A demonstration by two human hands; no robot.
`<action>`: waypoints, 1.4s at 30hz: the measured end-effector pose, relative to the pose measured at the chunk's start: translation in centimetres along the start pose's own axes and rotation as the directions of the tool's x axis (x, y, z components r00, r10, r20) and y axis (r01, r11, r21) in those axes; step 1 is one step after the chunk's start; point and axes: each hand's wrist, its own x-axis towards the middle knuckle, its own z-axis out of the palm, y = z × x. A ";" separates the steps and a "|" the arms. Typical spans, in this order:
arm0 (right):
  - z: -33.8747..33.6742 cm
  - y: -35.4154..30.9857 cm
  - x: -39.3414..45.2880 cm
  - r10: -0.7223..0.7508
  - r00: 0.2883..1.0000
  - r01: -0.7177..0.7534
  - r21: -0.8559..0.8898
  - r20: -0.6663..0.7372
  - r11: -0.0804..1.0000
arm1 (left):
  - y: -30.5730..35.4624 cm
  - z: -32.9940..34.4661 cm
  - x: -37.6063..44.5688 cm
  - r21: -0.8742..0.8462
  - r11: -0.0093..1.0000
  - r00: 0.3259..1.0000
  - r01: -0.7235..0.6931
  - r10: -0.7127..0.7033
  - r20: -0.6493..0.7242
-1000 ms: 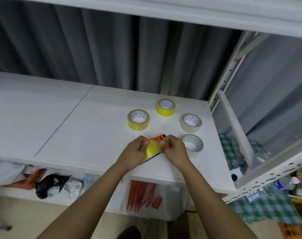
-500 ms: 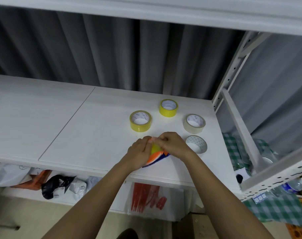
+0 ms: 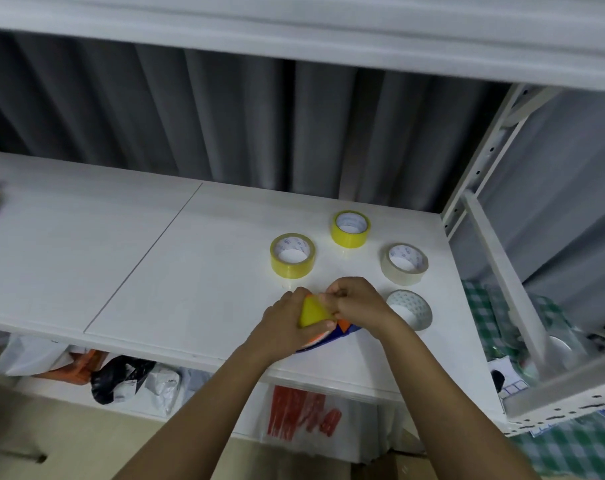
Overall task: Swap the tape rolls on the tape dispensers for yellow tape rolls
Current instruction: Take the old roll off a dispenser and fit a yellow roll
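Head view: my left hand (image 3: 282, 323) grips dispenser (image 3: 342, 330) with yellow roll (image 3: 313, 312); right hand (image 3: 358, 303) pinches tape end. Core print illegible.

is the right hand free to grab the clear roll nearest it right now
Probably not at once. The right hand pinches tape at the yellow roll on the dispenser. The clear roll lies just beside it, nothing between them.

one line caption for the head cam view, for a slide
Both hands, left hand and right hand, fit a yellow tape roll into an orange-and-blue tape dispenser.
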 end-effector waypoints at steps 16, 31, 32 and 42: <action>0.0 0.7 -1.0 0.203 0.976 -0.211 0.589 0.080 0.780 | 0.0 -0.8 -0.3 0.066 0.998 1.000 -0.021 0.020 0.020; -0.1 3.5 -1.9 0.314 0.947 -0.225 0.562 -0.067 0.796 | 0.5 -1.0 -1.0 0.141 0.986 0.995 -0.090 0.095 -0.026; 0.1 3.8 -2.1 0.309 0.946 -0.210 0.546 -0.095 0.811 | 0.4 -1.0 -1.2 0.157 0.983 0.994 -0.096 0.102 -0.029; 1.1 4.4 -2.9 0.156 0.979 -0.130 0.195 -0.128 0.972 | -0.3 -1.1 -1.5 0.056 0.998 0.993 -0.035 0.041 -0.112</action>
